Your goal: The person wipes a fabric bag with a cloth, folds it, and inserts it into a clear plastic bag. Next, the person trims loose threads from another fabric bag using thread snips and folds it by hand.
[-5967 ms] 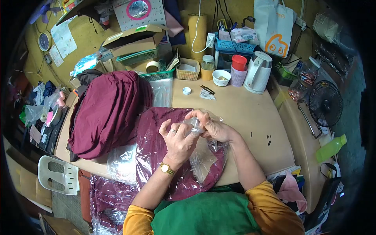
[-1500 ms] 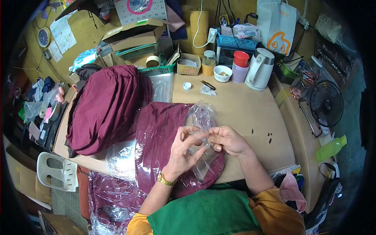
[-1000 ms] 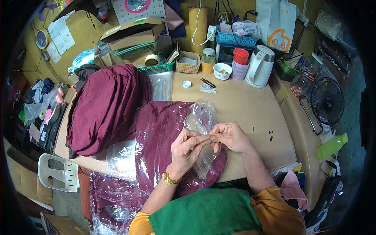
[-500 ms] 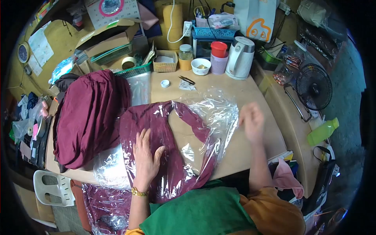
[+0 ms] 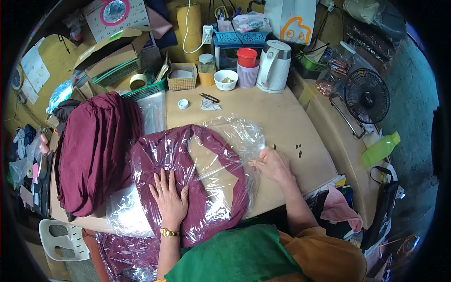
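Note:
Spread flat with its fingers apart, my left hand point(image 5: 170, 198) rests on a maroon garment inside a clear plastic bag point(image 5: 211, 181). The bag lies on the tan table point(image 5: 286, 122). At the bag's right edge, my right hand point(image 5: 272, 164) has its fingers closed on the clear plastic. A curved band of maroon cloth shows through the film, with tan surface visible inside the curve. To the left stands a tall pile of maroon garments point(image 5: 96, 150). More clear plastic point(image 5: 127, 211) lies between the pile and the bag.
Along the back are a white kettle point(image 5: 274, 66), a purple cup with a red lid point(image 5: 247, 68), a white bowl point(image 5: 226, 80), a jar point(image 5: 206, 69) and small snips point(image 5: 210, 97). A black fan point(image 5: 366, 96) and a green bottle point(image 5: 380, 149) are at the right.
My hands have come apart from their pinch together; the left lies flat on the bag, the right holds its edge. The bag's bunched end is spread out. The camera view has shifted right.

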The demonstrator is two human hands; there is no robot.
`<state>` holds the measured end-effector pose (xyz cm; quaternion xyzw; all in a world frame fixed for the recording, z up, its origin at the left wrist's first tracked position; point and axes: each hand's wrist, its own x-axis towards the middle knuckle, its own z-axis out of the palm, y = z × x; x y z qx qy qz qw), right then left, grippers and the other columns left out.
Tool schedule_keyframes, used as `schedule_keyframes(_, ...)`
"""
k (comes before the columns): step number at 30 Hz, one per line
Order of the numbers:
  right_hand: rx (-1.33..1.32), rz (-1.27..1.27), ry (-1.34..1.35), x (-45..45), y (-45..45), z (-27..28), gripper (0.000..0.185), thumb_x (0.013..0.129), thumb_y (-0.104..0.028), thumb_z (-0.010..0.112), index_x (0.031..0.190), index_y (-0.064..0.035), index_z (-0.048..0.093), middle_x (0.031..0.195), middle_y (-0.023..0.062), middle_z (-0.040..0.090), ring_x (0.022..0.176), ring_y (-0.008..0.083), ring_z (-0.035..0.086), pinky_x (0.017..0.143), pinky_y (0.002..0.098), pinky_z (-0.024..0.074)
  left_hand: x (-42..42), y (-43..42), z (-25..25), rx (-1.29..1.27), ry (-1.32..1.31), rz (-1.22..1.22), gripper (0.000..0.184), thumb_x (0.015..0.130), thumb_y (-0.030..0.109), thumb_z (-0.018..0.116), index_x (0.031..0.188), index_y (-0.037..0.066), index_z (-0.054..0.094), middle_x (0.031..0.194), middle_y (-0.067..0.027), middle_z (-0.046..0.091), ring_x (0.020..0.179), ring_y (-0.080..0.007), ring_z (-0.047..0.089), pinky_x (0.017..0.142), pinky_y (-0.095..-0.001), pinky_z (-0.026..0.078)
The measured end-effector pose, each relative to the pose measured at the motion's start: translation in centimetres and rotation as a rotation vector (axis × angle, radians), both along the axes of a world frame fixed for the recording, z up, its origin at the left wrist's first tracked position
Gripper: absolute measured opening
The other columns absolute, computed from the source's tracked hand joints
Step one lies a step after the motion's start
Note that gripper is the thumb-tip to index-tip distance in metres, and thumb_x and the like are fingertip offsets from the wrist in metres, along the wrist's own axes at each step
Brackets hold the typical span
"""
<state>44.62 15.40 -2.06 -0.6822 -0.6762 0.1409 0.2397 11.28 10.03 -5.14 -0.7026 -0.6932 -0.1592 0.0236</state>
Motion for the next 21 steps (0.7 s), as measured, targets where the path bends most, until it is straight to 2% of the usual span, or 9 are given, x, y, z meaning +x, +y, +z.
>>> schedule_keyframes(2,-0.021,0.02,-0.126,0.0,0.2,-0.6,0.033,0.085,-0.031,0.076,0.09,-0.0006,0.064,0.085,0.0156,0.066,0.076,0.029,0.063,0.072,0.039,0.0497,0.0,-0.1,-0.1,0.005,-0.005,-0.008,0.066,0.096,0.045,0.053,0.148,0.007,0.039,0.157,-0.0185,0.03,0.147,-0.039,0.02,0.119,-0.0565,0.01)
schedule_keyframes(5,-0.128,0.033,0.549,0.1,1.4,-1.6,0.029,0.088,-0.028,0.073,0.088,-0.001,0.063,0.082,0.0127,0.066,0.077,0.0217,0.065,0.068,0.0352,0.0486,-0.1,0.1,0.1,0.016,-0.016,-0.004,0.066,0.095,0.045,0.054,0.147,0.007,0.04,0.156,-0.0186,0.031,0.147,-0.039,0.02,0.119,-0.0563,0.01)
schedule_keyframes(7,0.115,-0.038,1.254,-0.4,0.9,-1.2,0.024,0.091,-0.02,0.069,0.083,-0.0005,0.059,0.073,0.0054,0.062,0.068,0.0114,0.058,0.06,0.0304,0.0442,0.0,-0.2,0.0,0.004,-0.022,-0.003,0.065,0.095,0.045,0.054,0.147,0.007,0.04,0.156,-0.0186,0.031,0.147,-0.039,0.021,0.119,-0.0562,0.01)
schedule_keyframes(8,0.114,-0.04,1.255,-0.6,0.3,-0.1,0.024,0.091,-0.02,0.069,0.083,-0.0005,0.059,0.073,0.0054,0.062,0.068,0.0114,0.058,0.06,0.0304,0.0442,-0.1,-0.2,0.0,0.011,-0.025,-0.005,0.065,0.095,0.045,0.054,0.147,0.007,0.041,0.156,-0.0187,0.031,0.147,-0.0391,0.021,0.119,-0.0561,0.01)
schedule_keyframes(10,-0.117,-0.074,0.005,-0.9,-0.9,2.4,0.028,0.093,-0.024,0.065,0.08,-0.0001,0.058,0.073,0.0107,0.063,0.07,0.0147,0.063,0.063,0.0302,0.0474,0.0,0.1,0.1,0.025,-0.03,-0.005,0.065,0.095,0.045,0.054,0.147,0.008,0.041,0.156,-0.0188,0.032,0.147,-0.0391,0.021,0.119,-0.0559,0.011)
schedule_keyframes(13,-0.082,0.164,0.289,-0.1,-0.5,-1.5,0.023,0.098,-0.016,0.059,0.079,-0.0037,0.06,0.072,0.0017,0.061,0.069,0.0057,0.057,0.058,0.027,0.0411,0.1,-0.1,0.1,0.029,-0.04,0.002,0.063,0.095,0.041,0.056,0.147,0.009,0.041,0.155,-0.0175,0.033,0.147,-0.038,0.022,0.118,-0.0566,0.012)
schedule_keyframes(17,0.04,0.029,0.436,-2.2,-0.7,-0.5,0.018,0.098,-0.016,0.057,0.087,-0.0025,0.063,0.084,0.0066,0.067,0.082,0.0144,0.066,0.067,0.0311,0.0495,0.0,-0.2,0.0,0.029,-0.042,0.004,0.063,0.094,0.041,0.057,0.146,0.009,0.042,0.155,-0.0178,0.033,0.147,-0.0381,0.022,0.118,-0.0571,0.013)
schedule_keyframes(19,0.05,0.111,1.579,-3.3,0.0,0.5,0.017,0.094,-0.011,0.058,0.105,0.001,0.064,0.092,0.0051,0.068,0.075,0.0125,0.062,0.063,0.0239,0.0482,0.0,-0.1,0.0,0.037,-0.05,0.009,0.063,0.094,0.04,0.058,0.146,0.009,0.042,0.155,-0.0178,0.033,0.147,-0.0382,0.022,0.118,-0.057,0.013)
schedule_keyframes(21,-0.08,0.115,1.686,-3.6,0.3,1.0,0.022,0.096,-0.011,0.055,0.111,0.0037,0.062,0.104,0.0054,0.066,0.08,0.0128,0.063,0.071,0.0236,0.0497,0.0,-0.1,0.0,0.029,-0.037,-0.002,0.064,0.095,0.044,0.055,0.146,0.007,0.042,0.155,-0.0191,0.033,0.146,-0.0388,0.023,0.118,-0.0574,0.013)
